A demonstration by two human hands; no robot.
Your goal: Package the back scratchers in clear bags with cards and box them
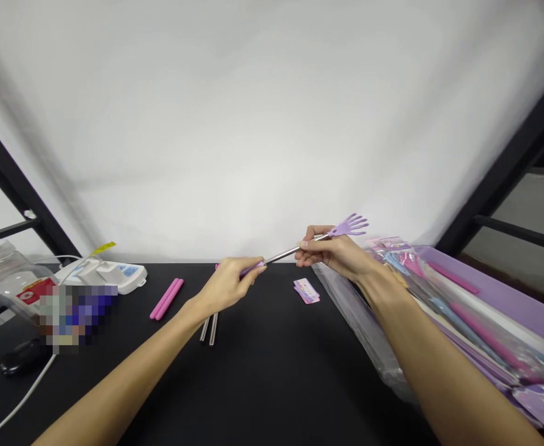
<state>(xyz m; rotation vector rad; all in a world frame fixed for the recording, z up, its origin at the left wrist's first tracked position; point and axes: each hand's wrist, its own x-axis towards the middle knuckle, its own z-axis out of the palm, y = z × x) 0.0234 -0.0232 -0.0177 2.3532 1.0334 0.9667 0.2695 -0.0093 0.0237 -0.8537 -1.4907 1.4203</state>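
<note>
A telescopic back scratcher [282, 254] is held above the black table, tilted up to the right. Its purple handle sits in my left hand [232, 280], fingers closed round it. My right hand [334, 251] pinches the metal rod just below the purple hand-shaped head. Partly hidden under my left hand, metal rods [213, 329] lie on the table. Two pink handle tubes [166, 299] rest side by side to the left. Small printed cards [307, 290] lie stacked below my right hand.
Clear plastic bags [360, 328] lie beside a purple bin [499, 297] of packaged back scratchers at the right. On the left are a white power strip [132, 277], a cable, a clear plastic jar [16, 279] and a black object [25, 357]. A white wall stands behind.
</note>
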